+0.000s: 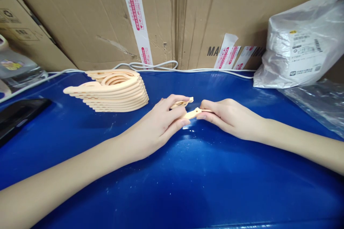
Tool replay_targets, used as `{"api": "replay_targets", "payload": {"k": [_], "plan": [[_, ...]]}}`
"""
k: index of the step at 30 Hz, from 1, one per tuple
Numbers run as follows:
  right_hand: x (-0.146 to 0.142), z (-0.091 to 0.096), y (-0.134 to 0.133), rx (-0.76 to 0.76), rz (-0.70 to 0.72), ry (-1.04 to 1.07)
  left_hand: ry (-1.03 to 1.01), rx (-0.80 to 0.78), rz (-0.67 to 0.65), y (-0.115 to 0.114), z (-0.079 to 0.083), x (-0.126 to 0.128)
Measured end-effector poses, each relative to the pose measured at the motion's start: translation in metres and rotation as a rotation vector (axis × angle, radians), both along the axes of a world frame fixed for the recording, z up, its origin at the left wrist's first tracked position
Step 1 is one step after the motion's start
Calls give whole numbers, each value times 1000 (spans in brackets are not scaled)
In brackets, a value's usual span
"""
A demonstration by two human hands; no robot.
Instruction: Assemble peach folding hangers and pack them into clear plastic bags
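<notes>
My left hand (172,116) is closed around a cream plastic piece (191,114) with a small hole near its right end. A second cream part (190,100), perhaps of the same piece, pokes out above its fingers. My right hand (228,116) pinches a thin, light strip (206,110) that meets the right end of the piece. Whether strip and piece are joined is too small to tell. To the left of my hands sits a neat stack of cream plastic pieces (118,94), curved and with looped openings, resembling hangers.
The blue tabletop (172,186) lies under both hands. Cardboard boxes (94,14) stand along the back, with a white cable (199,69) at their foot. A wrapped parcel (298,43) and clear plastic film (319,103) are at right. A black phone-like object (21,114) and a bottle (16,61) are at left.
</notes>
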State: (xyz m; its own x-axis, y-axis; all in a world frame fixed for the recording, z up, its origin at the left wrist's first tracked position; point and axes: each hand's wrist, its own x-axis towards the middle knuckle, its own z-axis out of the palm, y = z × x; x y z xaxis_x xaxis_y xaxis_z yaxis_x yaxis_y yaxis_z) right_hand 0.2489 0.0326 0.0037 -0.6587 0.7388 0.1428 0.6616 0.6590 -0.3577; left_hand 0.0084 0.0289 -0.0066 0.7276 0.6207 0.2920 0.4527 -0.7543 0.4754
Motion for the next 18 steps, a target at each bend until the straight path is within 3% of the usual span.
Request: {"api": "replay_targets", "payload": {"k": [13,18], "plan": [[3,-7,1,674,101,-322,50,-48,-2,1,1,-1],[4,-5,1,850,137,-385,51,-39,-8,-1,1,-1]]}}
